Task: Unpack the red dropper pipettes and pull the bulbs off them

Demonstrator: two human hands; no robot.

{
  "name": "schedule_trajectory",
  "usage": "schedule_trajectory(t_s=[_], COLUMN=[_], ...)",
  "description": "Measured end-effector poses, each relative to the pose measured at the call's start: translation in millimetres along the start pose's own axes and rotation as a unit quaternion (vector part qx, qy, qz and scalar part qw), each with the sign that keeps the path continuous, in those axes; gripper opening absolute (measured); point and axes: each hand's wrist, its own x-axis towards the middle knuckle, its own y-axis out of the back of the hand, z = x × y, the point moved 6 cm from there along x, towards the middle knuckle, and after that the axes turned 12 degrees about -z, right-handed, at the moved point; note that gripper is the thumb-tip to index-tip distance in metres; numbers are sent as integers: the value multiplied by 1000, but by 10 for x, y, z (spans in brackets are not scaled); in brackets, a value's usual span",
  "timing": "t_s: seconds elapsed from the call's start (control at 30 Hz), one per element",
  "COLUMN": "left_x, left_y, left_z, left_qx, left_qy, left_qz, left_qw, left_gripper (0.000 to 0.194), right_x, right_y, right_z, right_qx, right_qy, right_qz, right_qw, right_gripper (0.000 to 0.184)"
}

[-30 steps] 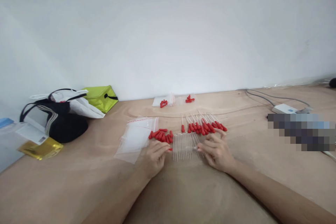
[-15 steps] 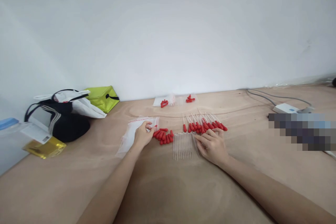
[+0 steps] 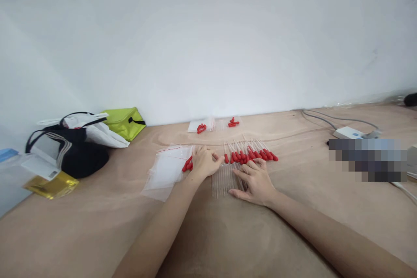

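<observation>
My left hand is over the loose red rubber bulbs, hiding most of them. Its thumb and fingers are apart, beside the left end of a row of clear dropper tubes. My right hand rests low over the right end of that row, thumb and forefinger spread, and nothing shows in its grip. Just beyond it lies a bunch of droppers with red bulbs on their near ends, tubes pointing away. Clear zip bags lie left of my left hand.
Two small bags with red bulbs lie near the wall. At left are a bottle of yellow liquid, a black cap, a white bag and a lime-green bag. A power strip with cables is at right.
My left hand has moved right, from the left side of the loose bulbs to over them. My right thumb has come away from the fingers, opening that hand. The view has shifted slightly.
</observation>
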Motion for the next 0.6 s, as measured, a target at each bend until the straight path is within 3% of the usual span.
schedule_trajectory(t_s=[0.13,0.33,0.5,0.6], left_x=[199,345,232,41], left_y=[-147,-251,-107,33], left_z=[105,119,123,38], left_qx=[4,-1,8,2], left_qy=[65,110,82,32], left_qz=[-66,-89,-54,-25], left_qw=[996,990,995,999], left_gripper=[35,26,22,20], right_x=[16,32,-1,-39], right_y=[-28,-29,44,101], right_z=[-12,5,116,188], right_qx=[-10,7,56,67], right_qy=[12,4,-50,-83], right_qz=[-21,-32,43,108], right_qw=[1000,999,996,988], right_gripper=[55,52,28,26])
